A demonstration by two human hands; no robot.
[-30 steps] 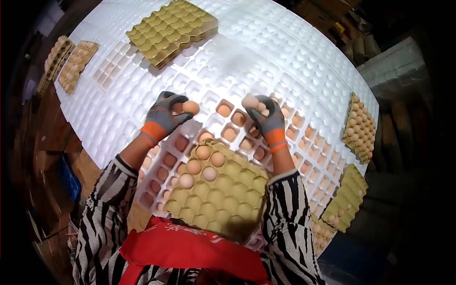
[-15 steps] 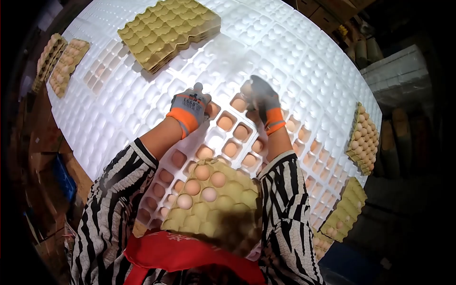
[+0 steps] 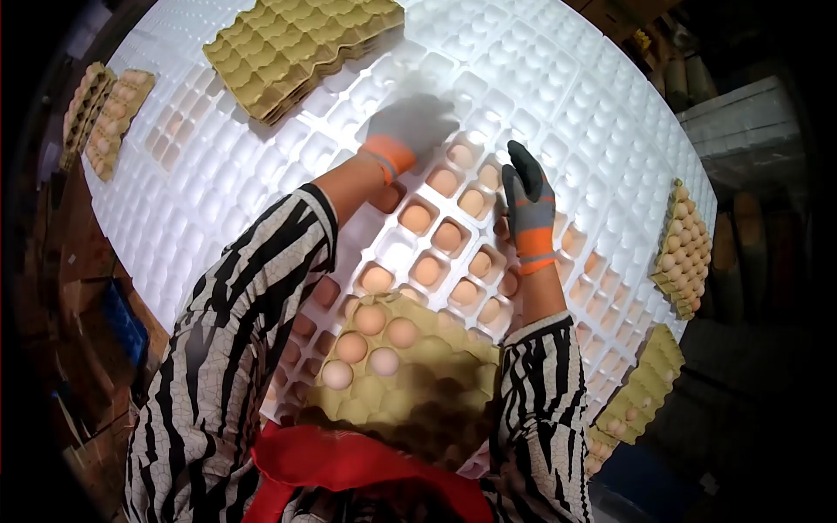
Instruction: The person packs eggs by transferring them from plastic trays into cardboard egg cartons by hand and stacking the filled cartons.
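White foam trays [image 3: 209, 200] with square pockets cover the table, and brown eggs [image 3: 417, 218] sit in many pockets near the middle. My left hand [image 3: 411, 124], in a grey and orange glove, is over the pockets at upper centre; motion smears its fingers. To its right, my right hand [image 3: 529, 187] is held above the pockets with fingers stretched upward and nothing visible in it. Close to my body, a yellowish pulp tray [image 3: 436, 383] holds several eggs at its left end; its other visible cups hold none.
A stack of pulp trays [image 3: 305, 52] lies at the back left. Filled egg trays [image 3: 119, 122] stand at the far left, another filled tray [image 3: 682, 253] at the right edge. Below that is a pulp tray [image 3: 641, 383] with a few eggs.
Both hands held eggs one second ago; my right hand now shows none. My left hand has moved right and away from my body, and more eggs show in the pockets between the hands.
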